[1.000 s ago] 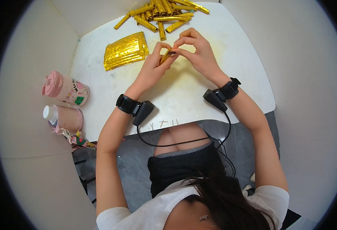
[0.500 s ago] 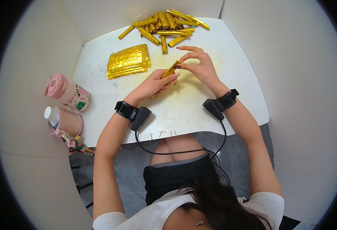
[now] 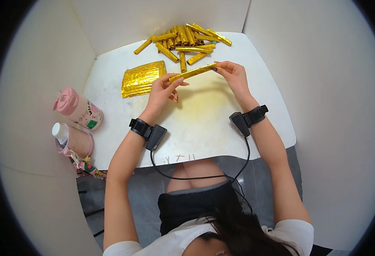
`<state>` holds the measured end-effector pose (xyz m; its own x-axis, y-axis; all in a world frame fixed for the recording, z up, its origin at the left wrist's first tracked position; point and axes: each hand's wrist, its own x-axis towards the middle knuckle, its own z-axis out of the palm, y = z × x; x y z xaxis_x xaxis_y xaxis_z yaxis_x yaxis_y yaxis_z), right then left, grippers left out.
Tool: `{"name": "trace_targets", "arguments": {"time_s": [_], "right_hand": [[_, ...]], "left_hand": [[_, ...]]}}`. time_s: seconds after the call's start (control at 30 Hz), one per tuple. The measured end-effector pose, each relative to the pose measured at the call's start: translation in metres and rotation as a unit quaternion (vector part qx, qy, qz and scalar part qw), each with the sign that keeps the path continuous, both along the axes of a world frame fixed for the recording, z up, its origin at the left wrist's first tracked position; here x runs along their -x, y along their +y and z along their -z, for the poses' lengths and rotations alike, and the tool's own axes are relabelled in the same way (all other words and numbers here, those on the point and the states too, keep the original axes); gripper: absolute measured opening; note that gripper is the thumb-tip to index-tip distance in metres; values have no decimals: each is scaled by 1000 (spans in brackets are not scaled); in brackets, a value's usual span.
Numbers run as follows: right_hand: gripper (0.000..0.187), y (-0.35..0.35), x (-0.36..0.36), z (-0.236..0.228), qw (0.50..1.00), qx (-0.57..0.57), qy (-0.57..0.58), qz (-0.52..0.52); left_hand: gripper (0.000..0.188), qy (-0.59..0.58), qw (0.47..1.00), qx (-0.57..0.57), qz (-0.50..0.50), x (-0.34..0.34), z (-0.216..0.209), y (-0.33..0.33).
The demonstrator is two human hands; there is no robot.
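A slim roll of shiny gold foil paper (image 3: 194, 72) is stretched between my two hands above the white table. My left hand (image 3: 165, 89) pinches its left end between thumb and fingers. The right end sits between the thumb and forefinger of my right hand (image 3: 232, 76), slightly higher and farther off. Just left of my left hand lies a stack of flat gold foil sheets (image 3: 142, 79). Beyond the held roll, a heap of similar gold rolls (image 3: 183, 38) covers the far part of the table, with several loose ones spread around its near side.
At the table's left edge stand a pink lidded cup (image 3: 79, 107) and a pink holder (image 3: 77, 141) containing a white-capped bottle (image 3: 60, 131). Black cuffs with boxes are strapped on both wrists, and a cable (image 3: 187, 176) hangs from them across the near edge. Pale walls enclose the table.
My right hand has moved right and taken the roll's far end. The roll has swung from steeply slanted to nearly level. My left hand has shifted left. The whole view has tilted slightly.
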<state>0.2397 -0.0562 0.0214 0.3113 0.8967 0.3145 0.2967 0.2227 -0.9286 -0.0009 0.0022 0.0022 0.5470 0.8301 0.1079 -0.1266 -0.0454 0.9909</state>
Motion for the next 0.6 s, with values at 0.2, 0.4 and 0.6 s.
{"name": "trace_targets", "arguments": {"time_s": [0.2,0.4,0.6], "right_hand": [[26,0,-6,-1,995,73,75,-6],[18,0,-8,8,987,53,150,-30],[14,2,-4,14,970,66,216,-88]], "left_hand": [[29,-3,1000,-5,-14,1,2,4],[25,0,1000,-15,4,1,10,7],[30,-14,1000,1,-12,2,9,6]]}}
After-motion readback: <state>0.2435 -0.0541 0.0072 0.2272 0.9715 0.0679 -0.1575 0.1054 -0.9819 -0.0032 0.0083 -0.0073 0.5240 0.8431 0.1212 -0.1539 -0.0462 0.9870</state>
